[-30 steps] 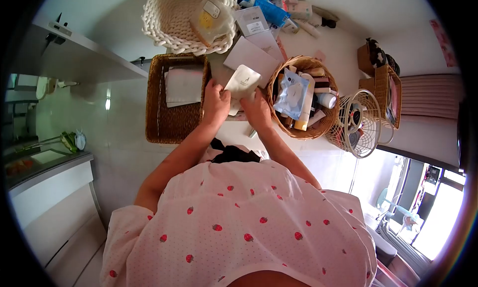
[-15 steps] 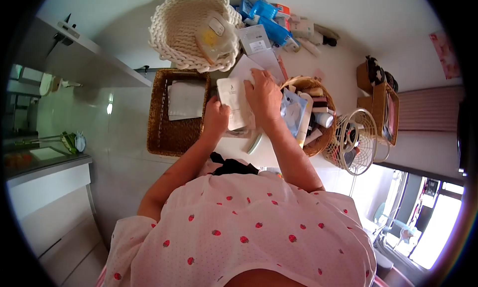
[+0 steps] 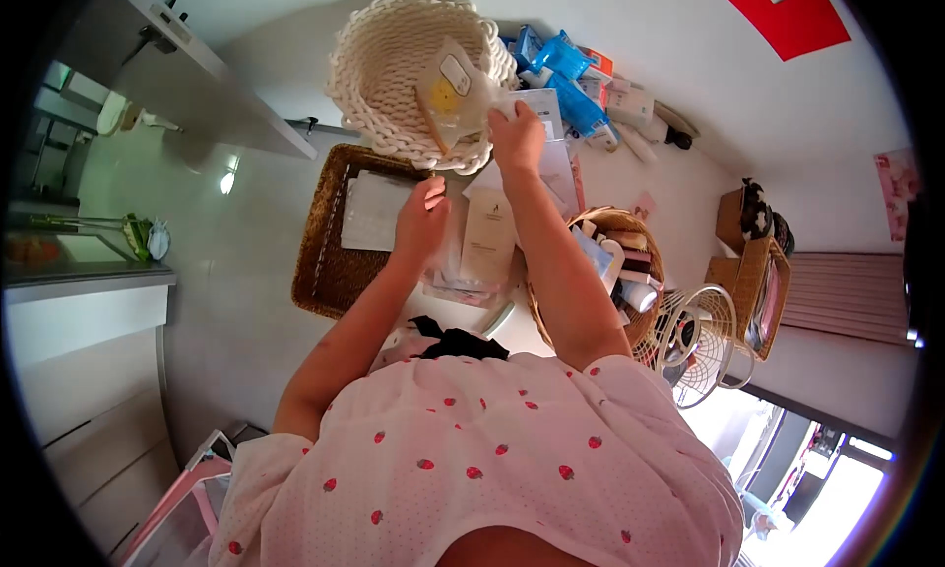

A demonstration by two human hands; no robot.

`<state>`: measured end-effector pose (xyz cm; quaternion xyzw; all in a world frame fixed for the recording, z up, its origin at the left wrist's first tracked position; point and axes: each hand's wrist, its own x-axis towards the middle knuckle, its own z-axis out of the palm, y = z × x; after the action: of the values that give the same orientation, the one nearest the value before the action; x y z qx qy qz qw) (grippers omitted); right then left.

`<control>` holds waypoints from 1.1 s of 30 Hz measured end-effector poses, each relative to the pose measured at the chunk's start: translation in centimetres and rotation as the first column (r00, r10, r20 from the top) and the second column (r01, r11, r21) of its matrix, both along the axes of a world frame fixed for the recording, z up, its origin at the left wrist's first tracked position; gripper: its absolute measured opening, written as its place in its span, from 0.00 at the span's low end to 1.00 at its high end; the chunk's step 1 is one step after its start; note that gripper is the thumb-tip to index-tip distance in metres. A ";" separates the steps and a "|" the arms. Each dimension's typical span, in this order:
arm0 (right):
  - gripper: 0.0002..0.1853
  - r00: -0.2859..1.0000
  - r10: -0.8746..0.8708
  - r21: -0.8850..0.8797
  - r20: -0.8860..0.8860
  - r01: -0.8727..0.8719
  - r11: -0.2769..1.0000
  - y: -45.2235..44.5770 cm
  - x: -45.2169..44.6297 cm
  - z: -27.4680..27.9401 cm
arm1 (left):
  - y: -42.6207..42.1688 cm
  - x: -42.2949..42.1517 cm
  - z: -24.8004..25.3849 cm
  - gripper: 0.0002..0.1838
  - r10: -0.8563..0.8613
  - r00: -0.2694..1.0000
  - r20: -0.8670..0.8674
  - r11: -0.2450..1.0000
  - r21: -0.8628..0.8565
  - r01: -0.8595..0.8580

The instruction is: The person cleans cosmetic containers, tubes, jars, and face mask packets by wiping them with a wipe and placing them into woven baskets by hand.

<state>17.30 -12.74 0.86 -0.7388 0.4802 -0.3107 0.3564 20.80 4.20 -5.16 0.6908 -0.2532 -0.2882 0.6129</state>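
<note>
Packet: the pale packet (image 3: 489, 237) lies face up near the front of the table (image 3: 605, 178), on clear plastic packaging (image 3: 443, 272), with neither hand on it. Half a second earlier the left hand had it by its side and the right hand was at its other edge.

Left hand: the left hand (image 3: 423, 222) is off the packet and has moved up beside the right rim of the dark basket (image 3: 313, 232). Its fingers are curled in, with narrow gaps; whether they hold anything, I cannot tell.

Right hand: the right hand (image 3: 517, 139) has moved away from the packet to the right side of the white basket (image 3: 354, 119). Its fingers are bent and close together at the edge of the clear bag (image 3: 453, 99) with the yellow print; whether they grip it, I cannot tell.

Clear bag: it rests against the inside and rim of the white basket, as before.

Dark basket: the flat white packets (image 3: 372, 213) lie inside, as they did earlier.

Round basket: the round basket (image 3: 612, 214) of bottles and tubes stands to the right, partly behind the right forearm, which now covers more of it.

View: the red panel (image 3: 783, 11) at the top right shows far more than before.
</note>
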 end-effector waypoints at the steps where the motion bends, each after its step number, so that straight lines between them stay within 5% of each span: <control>1: 0.15 0.996 0.010 0.088 0.093 -0.018 0.996 -0.2 0.0 -0.4 | 0.1 0.4 0.5 0.19 0.001 0.997 -0.080 1.000 0.015 0.000; 5: 0.06 0.837 -0.124 0.472 0.533 -0.173 0.864 1.5 -0.8 -0.4 | -0.3 2.0 3.7 0.19 0.071 0.940 -0.333 0.996 -0.023 -0.083; 11: 0.02 0.705 -0.121 0.534 0.699 -0.402 0.744 5.9 -2.2 2.3 | -2.6 5.3 7.5 0.19 -0.065 0.772 -0.632 0.966 -0.233 -0.109; 22: 0.15 0.819 -0.085 0.576 0.567 -0.320 0.752 7.3 -4.3 2.4 | -3.3 6.1 5.1 0.18 0.085 0.915 -0.395 0.944 -0.261 -0.201; 28: 0.15 0.884 -0.006 0.561 0.467 -0.291 0.775 7.0 -5.4 2.0 | -5.3 10.3 6.5 0.17 0.190 0.980 0.052 0.952 -0.255 -0.171; 31: 0.15 0.921 0.049 0.573 0.386 -0.281 0.770 7.6 -6.5 1.2 | -7.1 13.3 5.1 0.16 0.079 0.926 0.370 0.965 0.206 -0.164; 33: 0.15 0.938 0.063 0.590 0.342 -0.266 0.762 8.0 -6.8 1.5 | -7.1 13.5 4.7 0.17 -0.017 0.818 0.575 0.915 0.338 -0.218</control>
<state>10.52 -4.75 2.41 -0.5608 0.4282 -0.2086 0.6772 34.30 -2.91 -0.50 0.8650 -0.3235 -0.0811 0.3748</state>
